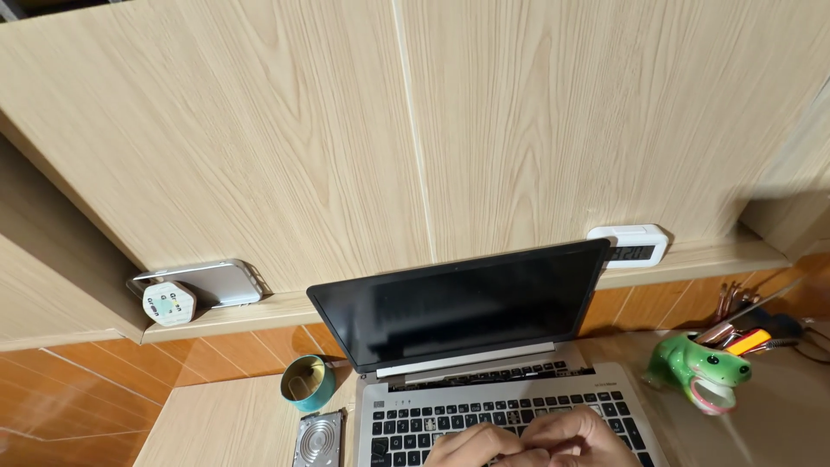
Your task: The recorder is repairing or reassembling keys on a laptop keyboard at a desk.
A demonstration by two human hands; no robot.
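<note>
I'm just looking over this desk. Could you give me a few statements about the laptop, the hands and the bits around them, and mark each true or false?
1. The laptop screen is dark. True.
2. Both hands, left hand and right hand, rest together over the keyboard. True.
3. The green frog-shaped holder stands left of the laptop. False: it stands to the right.
4. The roll of tape lies on the keyboard. False: it sits on the desk, left of the laptop.
5. A small white clock stands on the ledge behind the screen. True.
</note>
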